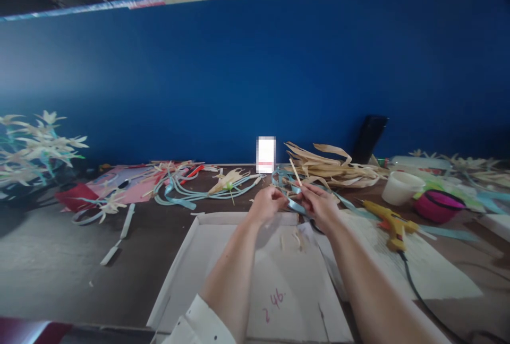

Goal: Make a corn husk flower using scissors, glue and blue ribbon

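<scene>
Above the far edge of a white cardboard box lid (274, 280), both hands work close together. My left hand (268, 206) is closed, its fingertips pinching one end of a light-blue ribbon (295, 206). My right hand (322, 207) is closed too, with a thin pale stick (295, 172) rising from its fingers; the ribbon reaches toward it. Exactly how ribbon and stick meet is hidden by the fingers. Dried corn husks (334, 168) lie just behind my right hand. Small pale scraps (295, 240) rest on the lid, which bears handwritten red marks.
A yellow glue gun (392, 224) with a black cord lies on paper at right, near a white cup (402, 187) and a magenta pouch (438, 206). Light-blue wrapped stems (207, 195) lie left of my hands. White husk flowers (43, 142) stand far left. A blue panel (239, 78) rises behind.
</scene>
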Tool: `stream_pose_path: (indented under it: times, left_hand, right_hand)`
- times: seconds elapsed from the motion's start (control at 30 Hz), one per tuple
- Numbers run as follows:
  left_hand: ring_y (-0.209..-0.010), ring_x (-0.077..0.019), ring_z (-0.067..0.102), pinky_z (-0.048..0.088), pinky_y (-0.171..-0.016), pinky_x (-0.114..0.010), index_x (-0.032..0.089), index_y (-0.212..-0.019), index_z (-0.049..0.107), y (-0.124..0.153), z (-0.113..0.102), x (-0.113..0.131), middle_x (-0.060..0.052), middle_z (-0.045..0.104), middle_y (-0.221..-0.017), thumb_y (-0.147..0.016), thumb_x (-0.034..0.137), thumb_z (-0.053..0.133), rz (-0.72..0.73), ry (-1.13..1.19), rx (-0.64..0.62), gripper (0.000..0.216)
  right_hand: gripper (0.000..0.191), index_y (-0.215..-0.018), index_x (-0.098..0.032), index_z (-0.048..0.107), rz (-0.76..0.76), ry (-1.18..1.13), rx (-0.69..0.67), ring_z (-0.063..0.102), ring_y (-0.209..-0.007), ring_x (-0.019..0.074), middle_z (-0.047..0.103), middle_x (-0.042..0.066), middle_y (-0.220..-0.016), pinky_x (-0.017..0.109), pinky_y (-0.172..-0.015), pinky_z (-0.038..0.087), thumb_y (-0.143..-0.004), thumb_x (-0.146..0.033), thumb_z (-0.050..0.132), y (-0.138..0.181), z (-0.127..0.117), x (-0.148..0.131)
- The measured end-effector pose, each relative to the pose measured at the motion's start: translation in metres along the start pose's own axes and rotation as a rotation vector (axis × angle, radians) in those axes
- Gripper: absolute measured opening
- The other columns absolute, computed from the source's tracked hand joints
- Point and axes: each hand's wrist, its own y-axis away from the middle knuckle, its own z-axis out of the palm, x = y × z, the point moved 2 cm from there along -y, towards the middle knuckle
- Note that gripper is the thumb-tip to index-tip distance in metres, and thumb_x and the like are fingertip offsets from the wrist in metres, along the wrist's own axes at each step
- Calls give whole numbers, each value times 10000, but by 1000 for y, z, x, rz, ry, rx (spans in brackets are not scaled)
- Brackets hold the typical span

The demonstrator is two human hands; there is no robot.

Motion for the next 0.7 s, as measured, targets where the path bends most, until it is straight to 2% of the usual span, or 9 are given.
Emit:
stream_pose_path:
  times: [0.13,0.23,0.37,0.53,0.7]
  left_hand:
    - [-673,-115,610,490,-638,-228,136,-795,568,-6,1,-7,-42,666,-774,-737,309,611,-44,329,78,188]
    - [-665,-111,612,498,-649,-230,132,-792,580,-7,3,-6,-37,663,-753,-728,290,634,-28,351,93,178]
    - [-649,-106,611,500,-649,-228,122,-773,592,-5,3,-2,-41,660,-740,-716,258,658,-18,329,107,161]
    - [-672,-129,630,515,-666,-259,112,-855,607,-5,6,-3,-52,668,-752,-706,203,675,-135,462,47,188]
    - [-638,-111,613,511,-648,-244,108,-815,646,-6,7,-8,-39,662,-714,-720,228,666,-169,476,-3,155]
  right_hand:
    - [447,-1085,-184,634,107,-2,-210,323,-387,35,567,-10,-641,158,-327,115,-680,-368,674,6,4,-2]
    - [431,-1068,-193,646,150,45,-294,323,-381,36,580,-3,-647,164,-333,132,-681,-379,674,9,7,-1]
    - [416,-1015,-185,678,140,86,-266,324,-375,36,578,2,-620,170,-339,138,-655,-393,701,8,9,1]
    - [457,-1033,-176,669,94,73,-183,338,-388,35,588,4,-649,167,-342,138,-638,-401,714,6,7,2]
    - [475,-1058,-173,655,79,31,-166,364,-421,41,594,8,-671,160,-359,146,-639,-385,723,4,4,1]
